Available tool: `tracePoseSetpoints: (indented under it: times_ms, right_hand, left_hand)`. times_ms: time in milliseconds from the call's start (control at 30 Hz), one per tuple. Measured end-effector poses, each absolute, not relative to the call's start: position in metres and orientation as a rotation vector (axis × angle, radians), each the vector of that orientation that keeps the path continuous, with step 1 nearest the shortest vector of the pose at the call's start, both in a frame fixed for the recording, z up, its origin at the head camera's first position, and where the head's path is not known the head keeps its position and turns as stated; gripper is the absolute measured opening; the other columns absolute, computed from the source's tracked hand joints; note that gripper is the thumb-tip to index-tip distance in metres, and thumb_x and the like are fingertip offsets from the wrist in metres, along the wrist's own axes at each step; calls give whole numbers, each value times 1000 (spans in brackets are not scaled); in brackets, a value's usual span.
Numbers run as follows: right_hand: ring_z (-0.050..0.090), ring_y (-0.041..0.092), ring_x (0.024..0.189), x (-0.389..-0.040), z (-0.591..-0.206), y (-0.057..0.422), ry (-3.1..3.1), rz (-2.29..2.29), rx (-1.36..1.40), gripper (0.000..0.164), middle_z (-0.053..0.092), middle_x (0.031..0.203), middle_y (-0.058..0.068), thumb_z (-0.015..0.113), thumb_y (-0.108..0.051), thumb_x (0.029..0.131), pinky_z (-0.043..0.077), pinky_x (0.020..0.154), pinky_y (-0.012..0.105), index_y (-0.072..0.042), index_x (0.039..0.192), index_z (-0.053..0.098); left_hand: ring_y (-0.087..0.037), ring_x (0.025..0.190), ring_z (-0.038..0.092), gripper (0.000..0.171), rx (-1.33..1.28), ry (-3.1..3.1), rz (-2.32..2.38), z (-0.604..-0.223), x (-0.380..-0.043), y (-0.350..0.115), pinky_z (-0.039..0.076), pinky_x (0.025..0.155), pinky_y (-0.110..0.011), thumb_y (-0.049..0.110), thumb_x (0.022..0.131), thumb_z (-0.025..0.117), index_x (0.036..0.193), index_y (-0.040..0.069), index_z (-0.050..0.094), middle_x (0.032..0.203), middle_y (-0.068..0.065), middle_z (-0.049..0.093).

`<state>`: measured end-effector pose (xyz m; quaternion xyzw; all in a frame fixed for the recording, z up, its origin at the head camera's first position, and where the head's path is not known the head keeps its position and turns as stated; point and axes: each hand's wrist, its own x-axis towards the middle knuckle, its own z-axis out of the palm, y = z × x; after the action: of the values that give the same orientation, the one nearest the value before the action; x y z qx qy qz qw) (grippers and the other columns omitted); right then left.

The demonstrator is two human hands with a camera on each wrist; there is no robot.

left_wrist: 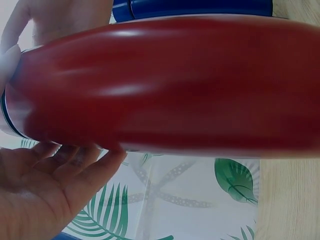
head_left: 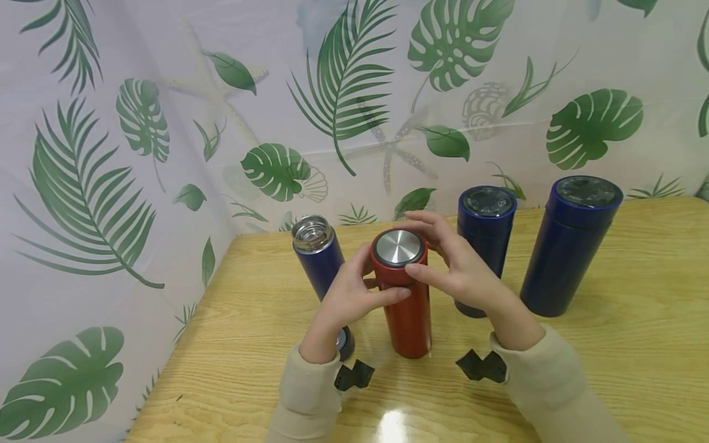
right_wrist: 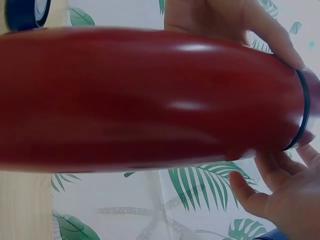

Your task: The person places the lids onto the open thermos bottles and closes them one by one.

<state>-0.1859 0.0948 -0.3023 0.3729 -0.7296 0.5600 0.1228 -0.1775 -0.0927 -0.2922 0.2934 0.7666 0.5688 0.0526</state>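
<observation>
A red thermos [head_left: 411, 326] stands upright on the table between both hands. Its red lid [head_left: 398, 247] has a brushed silver top and sits on the body, with a dark ring below it in the right wrist view. My left hand [head_left: 354, 292] holds the upper body from the left, thumb across the front just under the lid. My right hand [head_left: 462, 267] holds the lid from the right, thumb at its front edge and fingers partly hidden behind it. Left of the left hand stands an uncapped blue thermos [head_left: 321, 264], its steel mouth showing.
A small dark lid [head_left: 345, 343] lies on the table beside the left wrist. Two capped blue thermoses, a shorter one [head_left: 484, 246] and a taller one [head_left: 570, 252], stand to the right. A leaf-patterned cloth [head_left: 354, 178] hangs behind the wooden table [head_left: 232, 369].
</observation>
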Motion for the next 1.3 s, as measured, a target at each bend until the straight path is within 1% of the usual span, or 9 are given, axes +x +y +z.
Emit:
tracePoseSetpoints:
  times_ms: [100, 367, 500, 700, 833, 967, 1067, 1200, 1300]
  right_hand:
    - [45, 25, 109, -185, -302, 93, -2183, 1569, 1001, 62, 49, 119, 15, 65, -7, 78, 30, 93, 52, -2, 130, 31]
    - [51, 25, 99, -183, -302, 88, -2243, 1323, 826, 72, 55, 106, 10, 79, -10, 65, 41, 85, 45, -6, 125, 39]
    - [48, 25, 101, -184, -302, 88, -2257, 1336, 859, 69, 53, 108, 12, 75, -10, 69, 39, 86, 48, -5, 127, 37]
    - [41, 28, 115, -185, -304, 91, -2226, 1478, 1025, 58, 43, 126, 17, 60, -9, 81, 31, 93, 51, -2, 130, 30]
    - [42, 27, 115, -184, -304, 94, -2185, 1543, 1092, 56, 41, 128, 18, 58, -8, 84, 31, 96, 41, -1, 131, 29]
    - [46, 26, 110, -183, -303, 98, -2185, 1503, 1059, 57, 46, 124, 17, 61, -7, 81, 34, 94, 41, -2, 130, 31]
    - [49, 25, 105, -182, -302, 97, -2217, 1430, 977, 63, 50, 118, 14, 67, -6, 76, 36, 89, 48, -3, 129, 33]
    - [50, 20, 100, -181, -301, 92, -2262, 1361, 868, 69, 52, 111, 9, 75, -10, 69, 40, 85, 43, -5, 127, 37]
    - [48, 20, 100, -181, -301, 88, -2274, 1358, 846, 70, 50, 110, 9, 76, -13, 69, 40, 84, 42, -7, 126, 37]
  left_hand:
    - [-23, 104, 51, 57, 904, 2329, 1729, -293, -178, -93, 46, 80, -32, -1, 74, 67, 124, -1, 39, 117, -14, 50]
    - [-24, 104, 51, 57, 910, 2334, 1722, -292, -177, -93, 46, 81, -32, -2, 75, 66, 125, -1, 39, 118, -15, 50]
    - [-24, 104, 51, 57, 904, 2333, 1723, -292, -177, -93, 46, 81, -32, -3, 75, 66, 124, -1, 38, 117, -15, 50]
    - [-23, 103, 51, 56, 900, 2323, 1742, -292, -176, -93, 47, 79, -32, -4, 74, 67, 123, -2, 39, 116, -15, 50]
    - [-22, 104, 51, 57, 916, 2297, 1761, -296, -179, -91, 47, 79, -32, -3, 74, 67, 123, -1, 39, 116, -14, 50]
    - [-21, 103, 51, 58, 918, 2285, 1762, -297, -181, -88, 46, 80, -31, -3, 74, 67, 124, 1, 40, 117, -14, 50]
    - [-22, 103, 51, 57, 909, 2294, 1751, -294, -179, -86, 46, 81, -32, -3, 74, 67, 124, 0, 40, 116, -15, 50]
    - [-22, 104, 51, 58, 892, 2334, 1728, -293, -178, -87, 45, 82, -32, -2, 74, 67, 125, 1, 39, 116, -14, 51]
    - [-22, 104, 51, 59, 871, 2365, 1706, -292, -177, -90, 45, 82, -32, -1, 74, 67, 126, 1, 40, 116, -14, 52]
